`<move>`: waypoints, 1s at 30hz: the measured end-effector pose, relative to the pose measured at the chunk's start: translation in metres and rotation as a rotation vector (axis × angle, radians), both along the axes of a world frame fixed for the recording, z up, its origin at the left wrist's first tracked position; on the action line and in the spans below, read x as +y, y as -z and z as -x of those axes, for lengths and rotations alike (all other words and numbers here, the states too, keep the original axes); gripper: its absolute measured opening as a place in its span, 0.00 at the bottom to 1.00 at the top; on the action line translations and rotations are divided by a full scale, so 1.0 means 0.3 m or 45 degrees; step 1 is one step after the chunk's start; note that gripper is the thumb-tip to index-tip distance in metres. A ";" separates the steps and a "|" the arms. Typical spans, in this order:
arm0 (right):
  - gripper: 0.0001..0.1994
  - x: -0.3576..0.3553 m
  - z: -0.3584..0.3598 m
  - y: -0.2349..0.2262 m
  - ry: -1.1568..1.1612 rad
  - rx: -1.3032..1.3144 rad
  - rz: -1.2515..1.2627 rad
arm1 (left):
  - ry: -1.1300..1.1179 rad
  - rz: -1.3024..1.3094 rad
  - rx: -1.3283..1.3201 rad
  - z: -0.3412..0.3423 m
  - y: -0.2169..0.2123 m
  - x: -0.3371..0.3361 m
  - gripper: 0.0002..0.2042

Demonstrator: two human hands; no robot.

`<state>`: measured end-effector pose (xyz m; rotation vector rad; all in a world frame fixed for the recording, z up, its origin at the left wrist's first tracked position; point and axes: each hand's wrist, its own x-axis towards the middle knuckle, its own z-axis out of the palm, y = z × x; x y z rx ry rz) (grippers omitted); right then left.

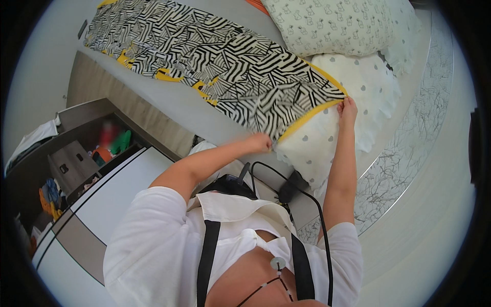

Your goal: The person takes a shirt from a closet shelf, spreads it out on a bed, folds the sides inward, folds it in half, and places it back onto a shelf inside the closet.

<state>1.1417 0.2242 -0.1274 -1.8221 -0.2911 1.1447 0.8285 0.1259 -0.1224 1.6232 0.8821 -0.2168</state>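
Note:
A long blanket (225, 61) with a black-and-white maze-like pattern and a yellow edge stretches over the bed, from the far left toward me. My right hand (347, 108) pinches its near right corner, arm held out straight. At the near left corner, my left hand (258, 143) is closed on the cloth; motion smears this hand a little. Between the two hands the yellow edge runs fairly taut. Folds and bits of yellow underside show along the blanket's left side.
Beneath the right corner lies a white sheet with grey hearts (368, 82). A pale pillow (332, 25) with small animal drawings rests at the far right. To the left stands a dark open cabinet (76, 158) holding clothes. A black cable (307, 194) loops before my chest.

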 end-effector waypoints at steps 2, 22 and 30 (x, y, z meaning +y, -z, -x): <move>0.10 0.026 0.011 -0.051 -0.029 -0.048 -0.019 | 0.370 0.060 -0.172 -0.033 -0.052 -0.071 0.07; 0.12 -0.039 0.035 -0.271 0.127 0.166 -0.126 | -0.474 0.877 -0.228 -0.071 -0.203 -0.091 0.06; 0.11 0.034 0.130 -0.339 0.187 -0.006 -0.068 | -0.876 1.031 -0.387 0.043 -0.224 -0.011 0.03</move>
